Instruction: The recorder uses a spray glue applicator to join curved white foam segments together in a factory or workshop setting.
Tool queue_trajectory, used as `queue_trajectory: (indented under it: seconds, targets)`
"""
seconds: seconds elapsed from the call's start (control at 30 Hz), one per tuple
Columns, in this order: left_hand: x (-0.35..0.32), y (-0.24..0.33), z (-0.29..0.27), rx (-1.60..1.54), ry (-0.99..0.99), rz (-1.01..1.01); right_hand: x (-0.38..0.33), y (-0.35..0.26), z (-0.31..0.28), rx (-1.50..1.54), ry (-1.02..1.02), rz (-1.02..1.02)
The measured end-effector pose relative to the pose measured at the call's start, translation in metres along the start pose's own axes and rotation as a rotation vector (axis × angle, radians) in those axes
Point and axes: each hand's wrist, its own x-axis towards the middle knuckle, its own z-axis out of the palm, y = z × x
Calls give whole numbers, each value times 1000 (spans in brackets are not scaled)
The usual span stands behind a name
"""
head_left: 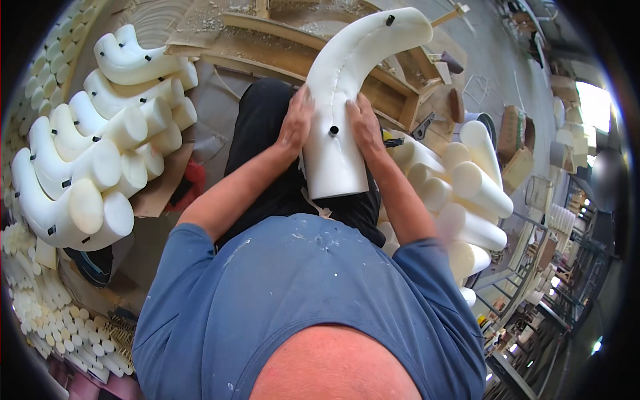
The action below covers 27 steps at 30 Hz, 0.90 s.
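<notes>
A large white bent piece, like a thick foam elbow (337,163), stands between my two hands. Its flat round end points toward my lap, and its far part curves off to the right over a wooden frame. A rough seam runs along its middle. One black plug (334,131) sticks out low on it, another black plug (390,21) near the far end. My left hand (295,121) presses on its left side, fingers forward. On its right side my right hand (364,125) grips it the same way. Both palms' inner sides are hidden.
A stack of similar white bent pieces (100,163) with black plugs lies at left. White cylinders (479,188) are piled at right. Ahead is the wooden frame (267,28) with white crumbs, a black hand tool (423,125) by its right corner. A cardboard box (513,130) stands farther right.
</notes>
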Motion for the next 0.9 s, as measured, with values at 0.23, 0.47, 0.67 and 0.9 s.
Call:
queue_trajectory:
  seconds: [0.23, 0.47, 0.67, 0.9]
  targets:
    - [-75, 22, 6, 85, -13, -29, -60, 14, -4, 150, -12, -24]
    - [-69, 5, 35, 168, 109, 36, -56, 35, 1, 26, 47, -113]
    - [-65, 9, 10, -352, -13, -84, -34, 25, -11, 299, -122, -177]
    - [-40, 51, 9, -274, 270, -309, -19, 2, -7, 373, -182, -30]
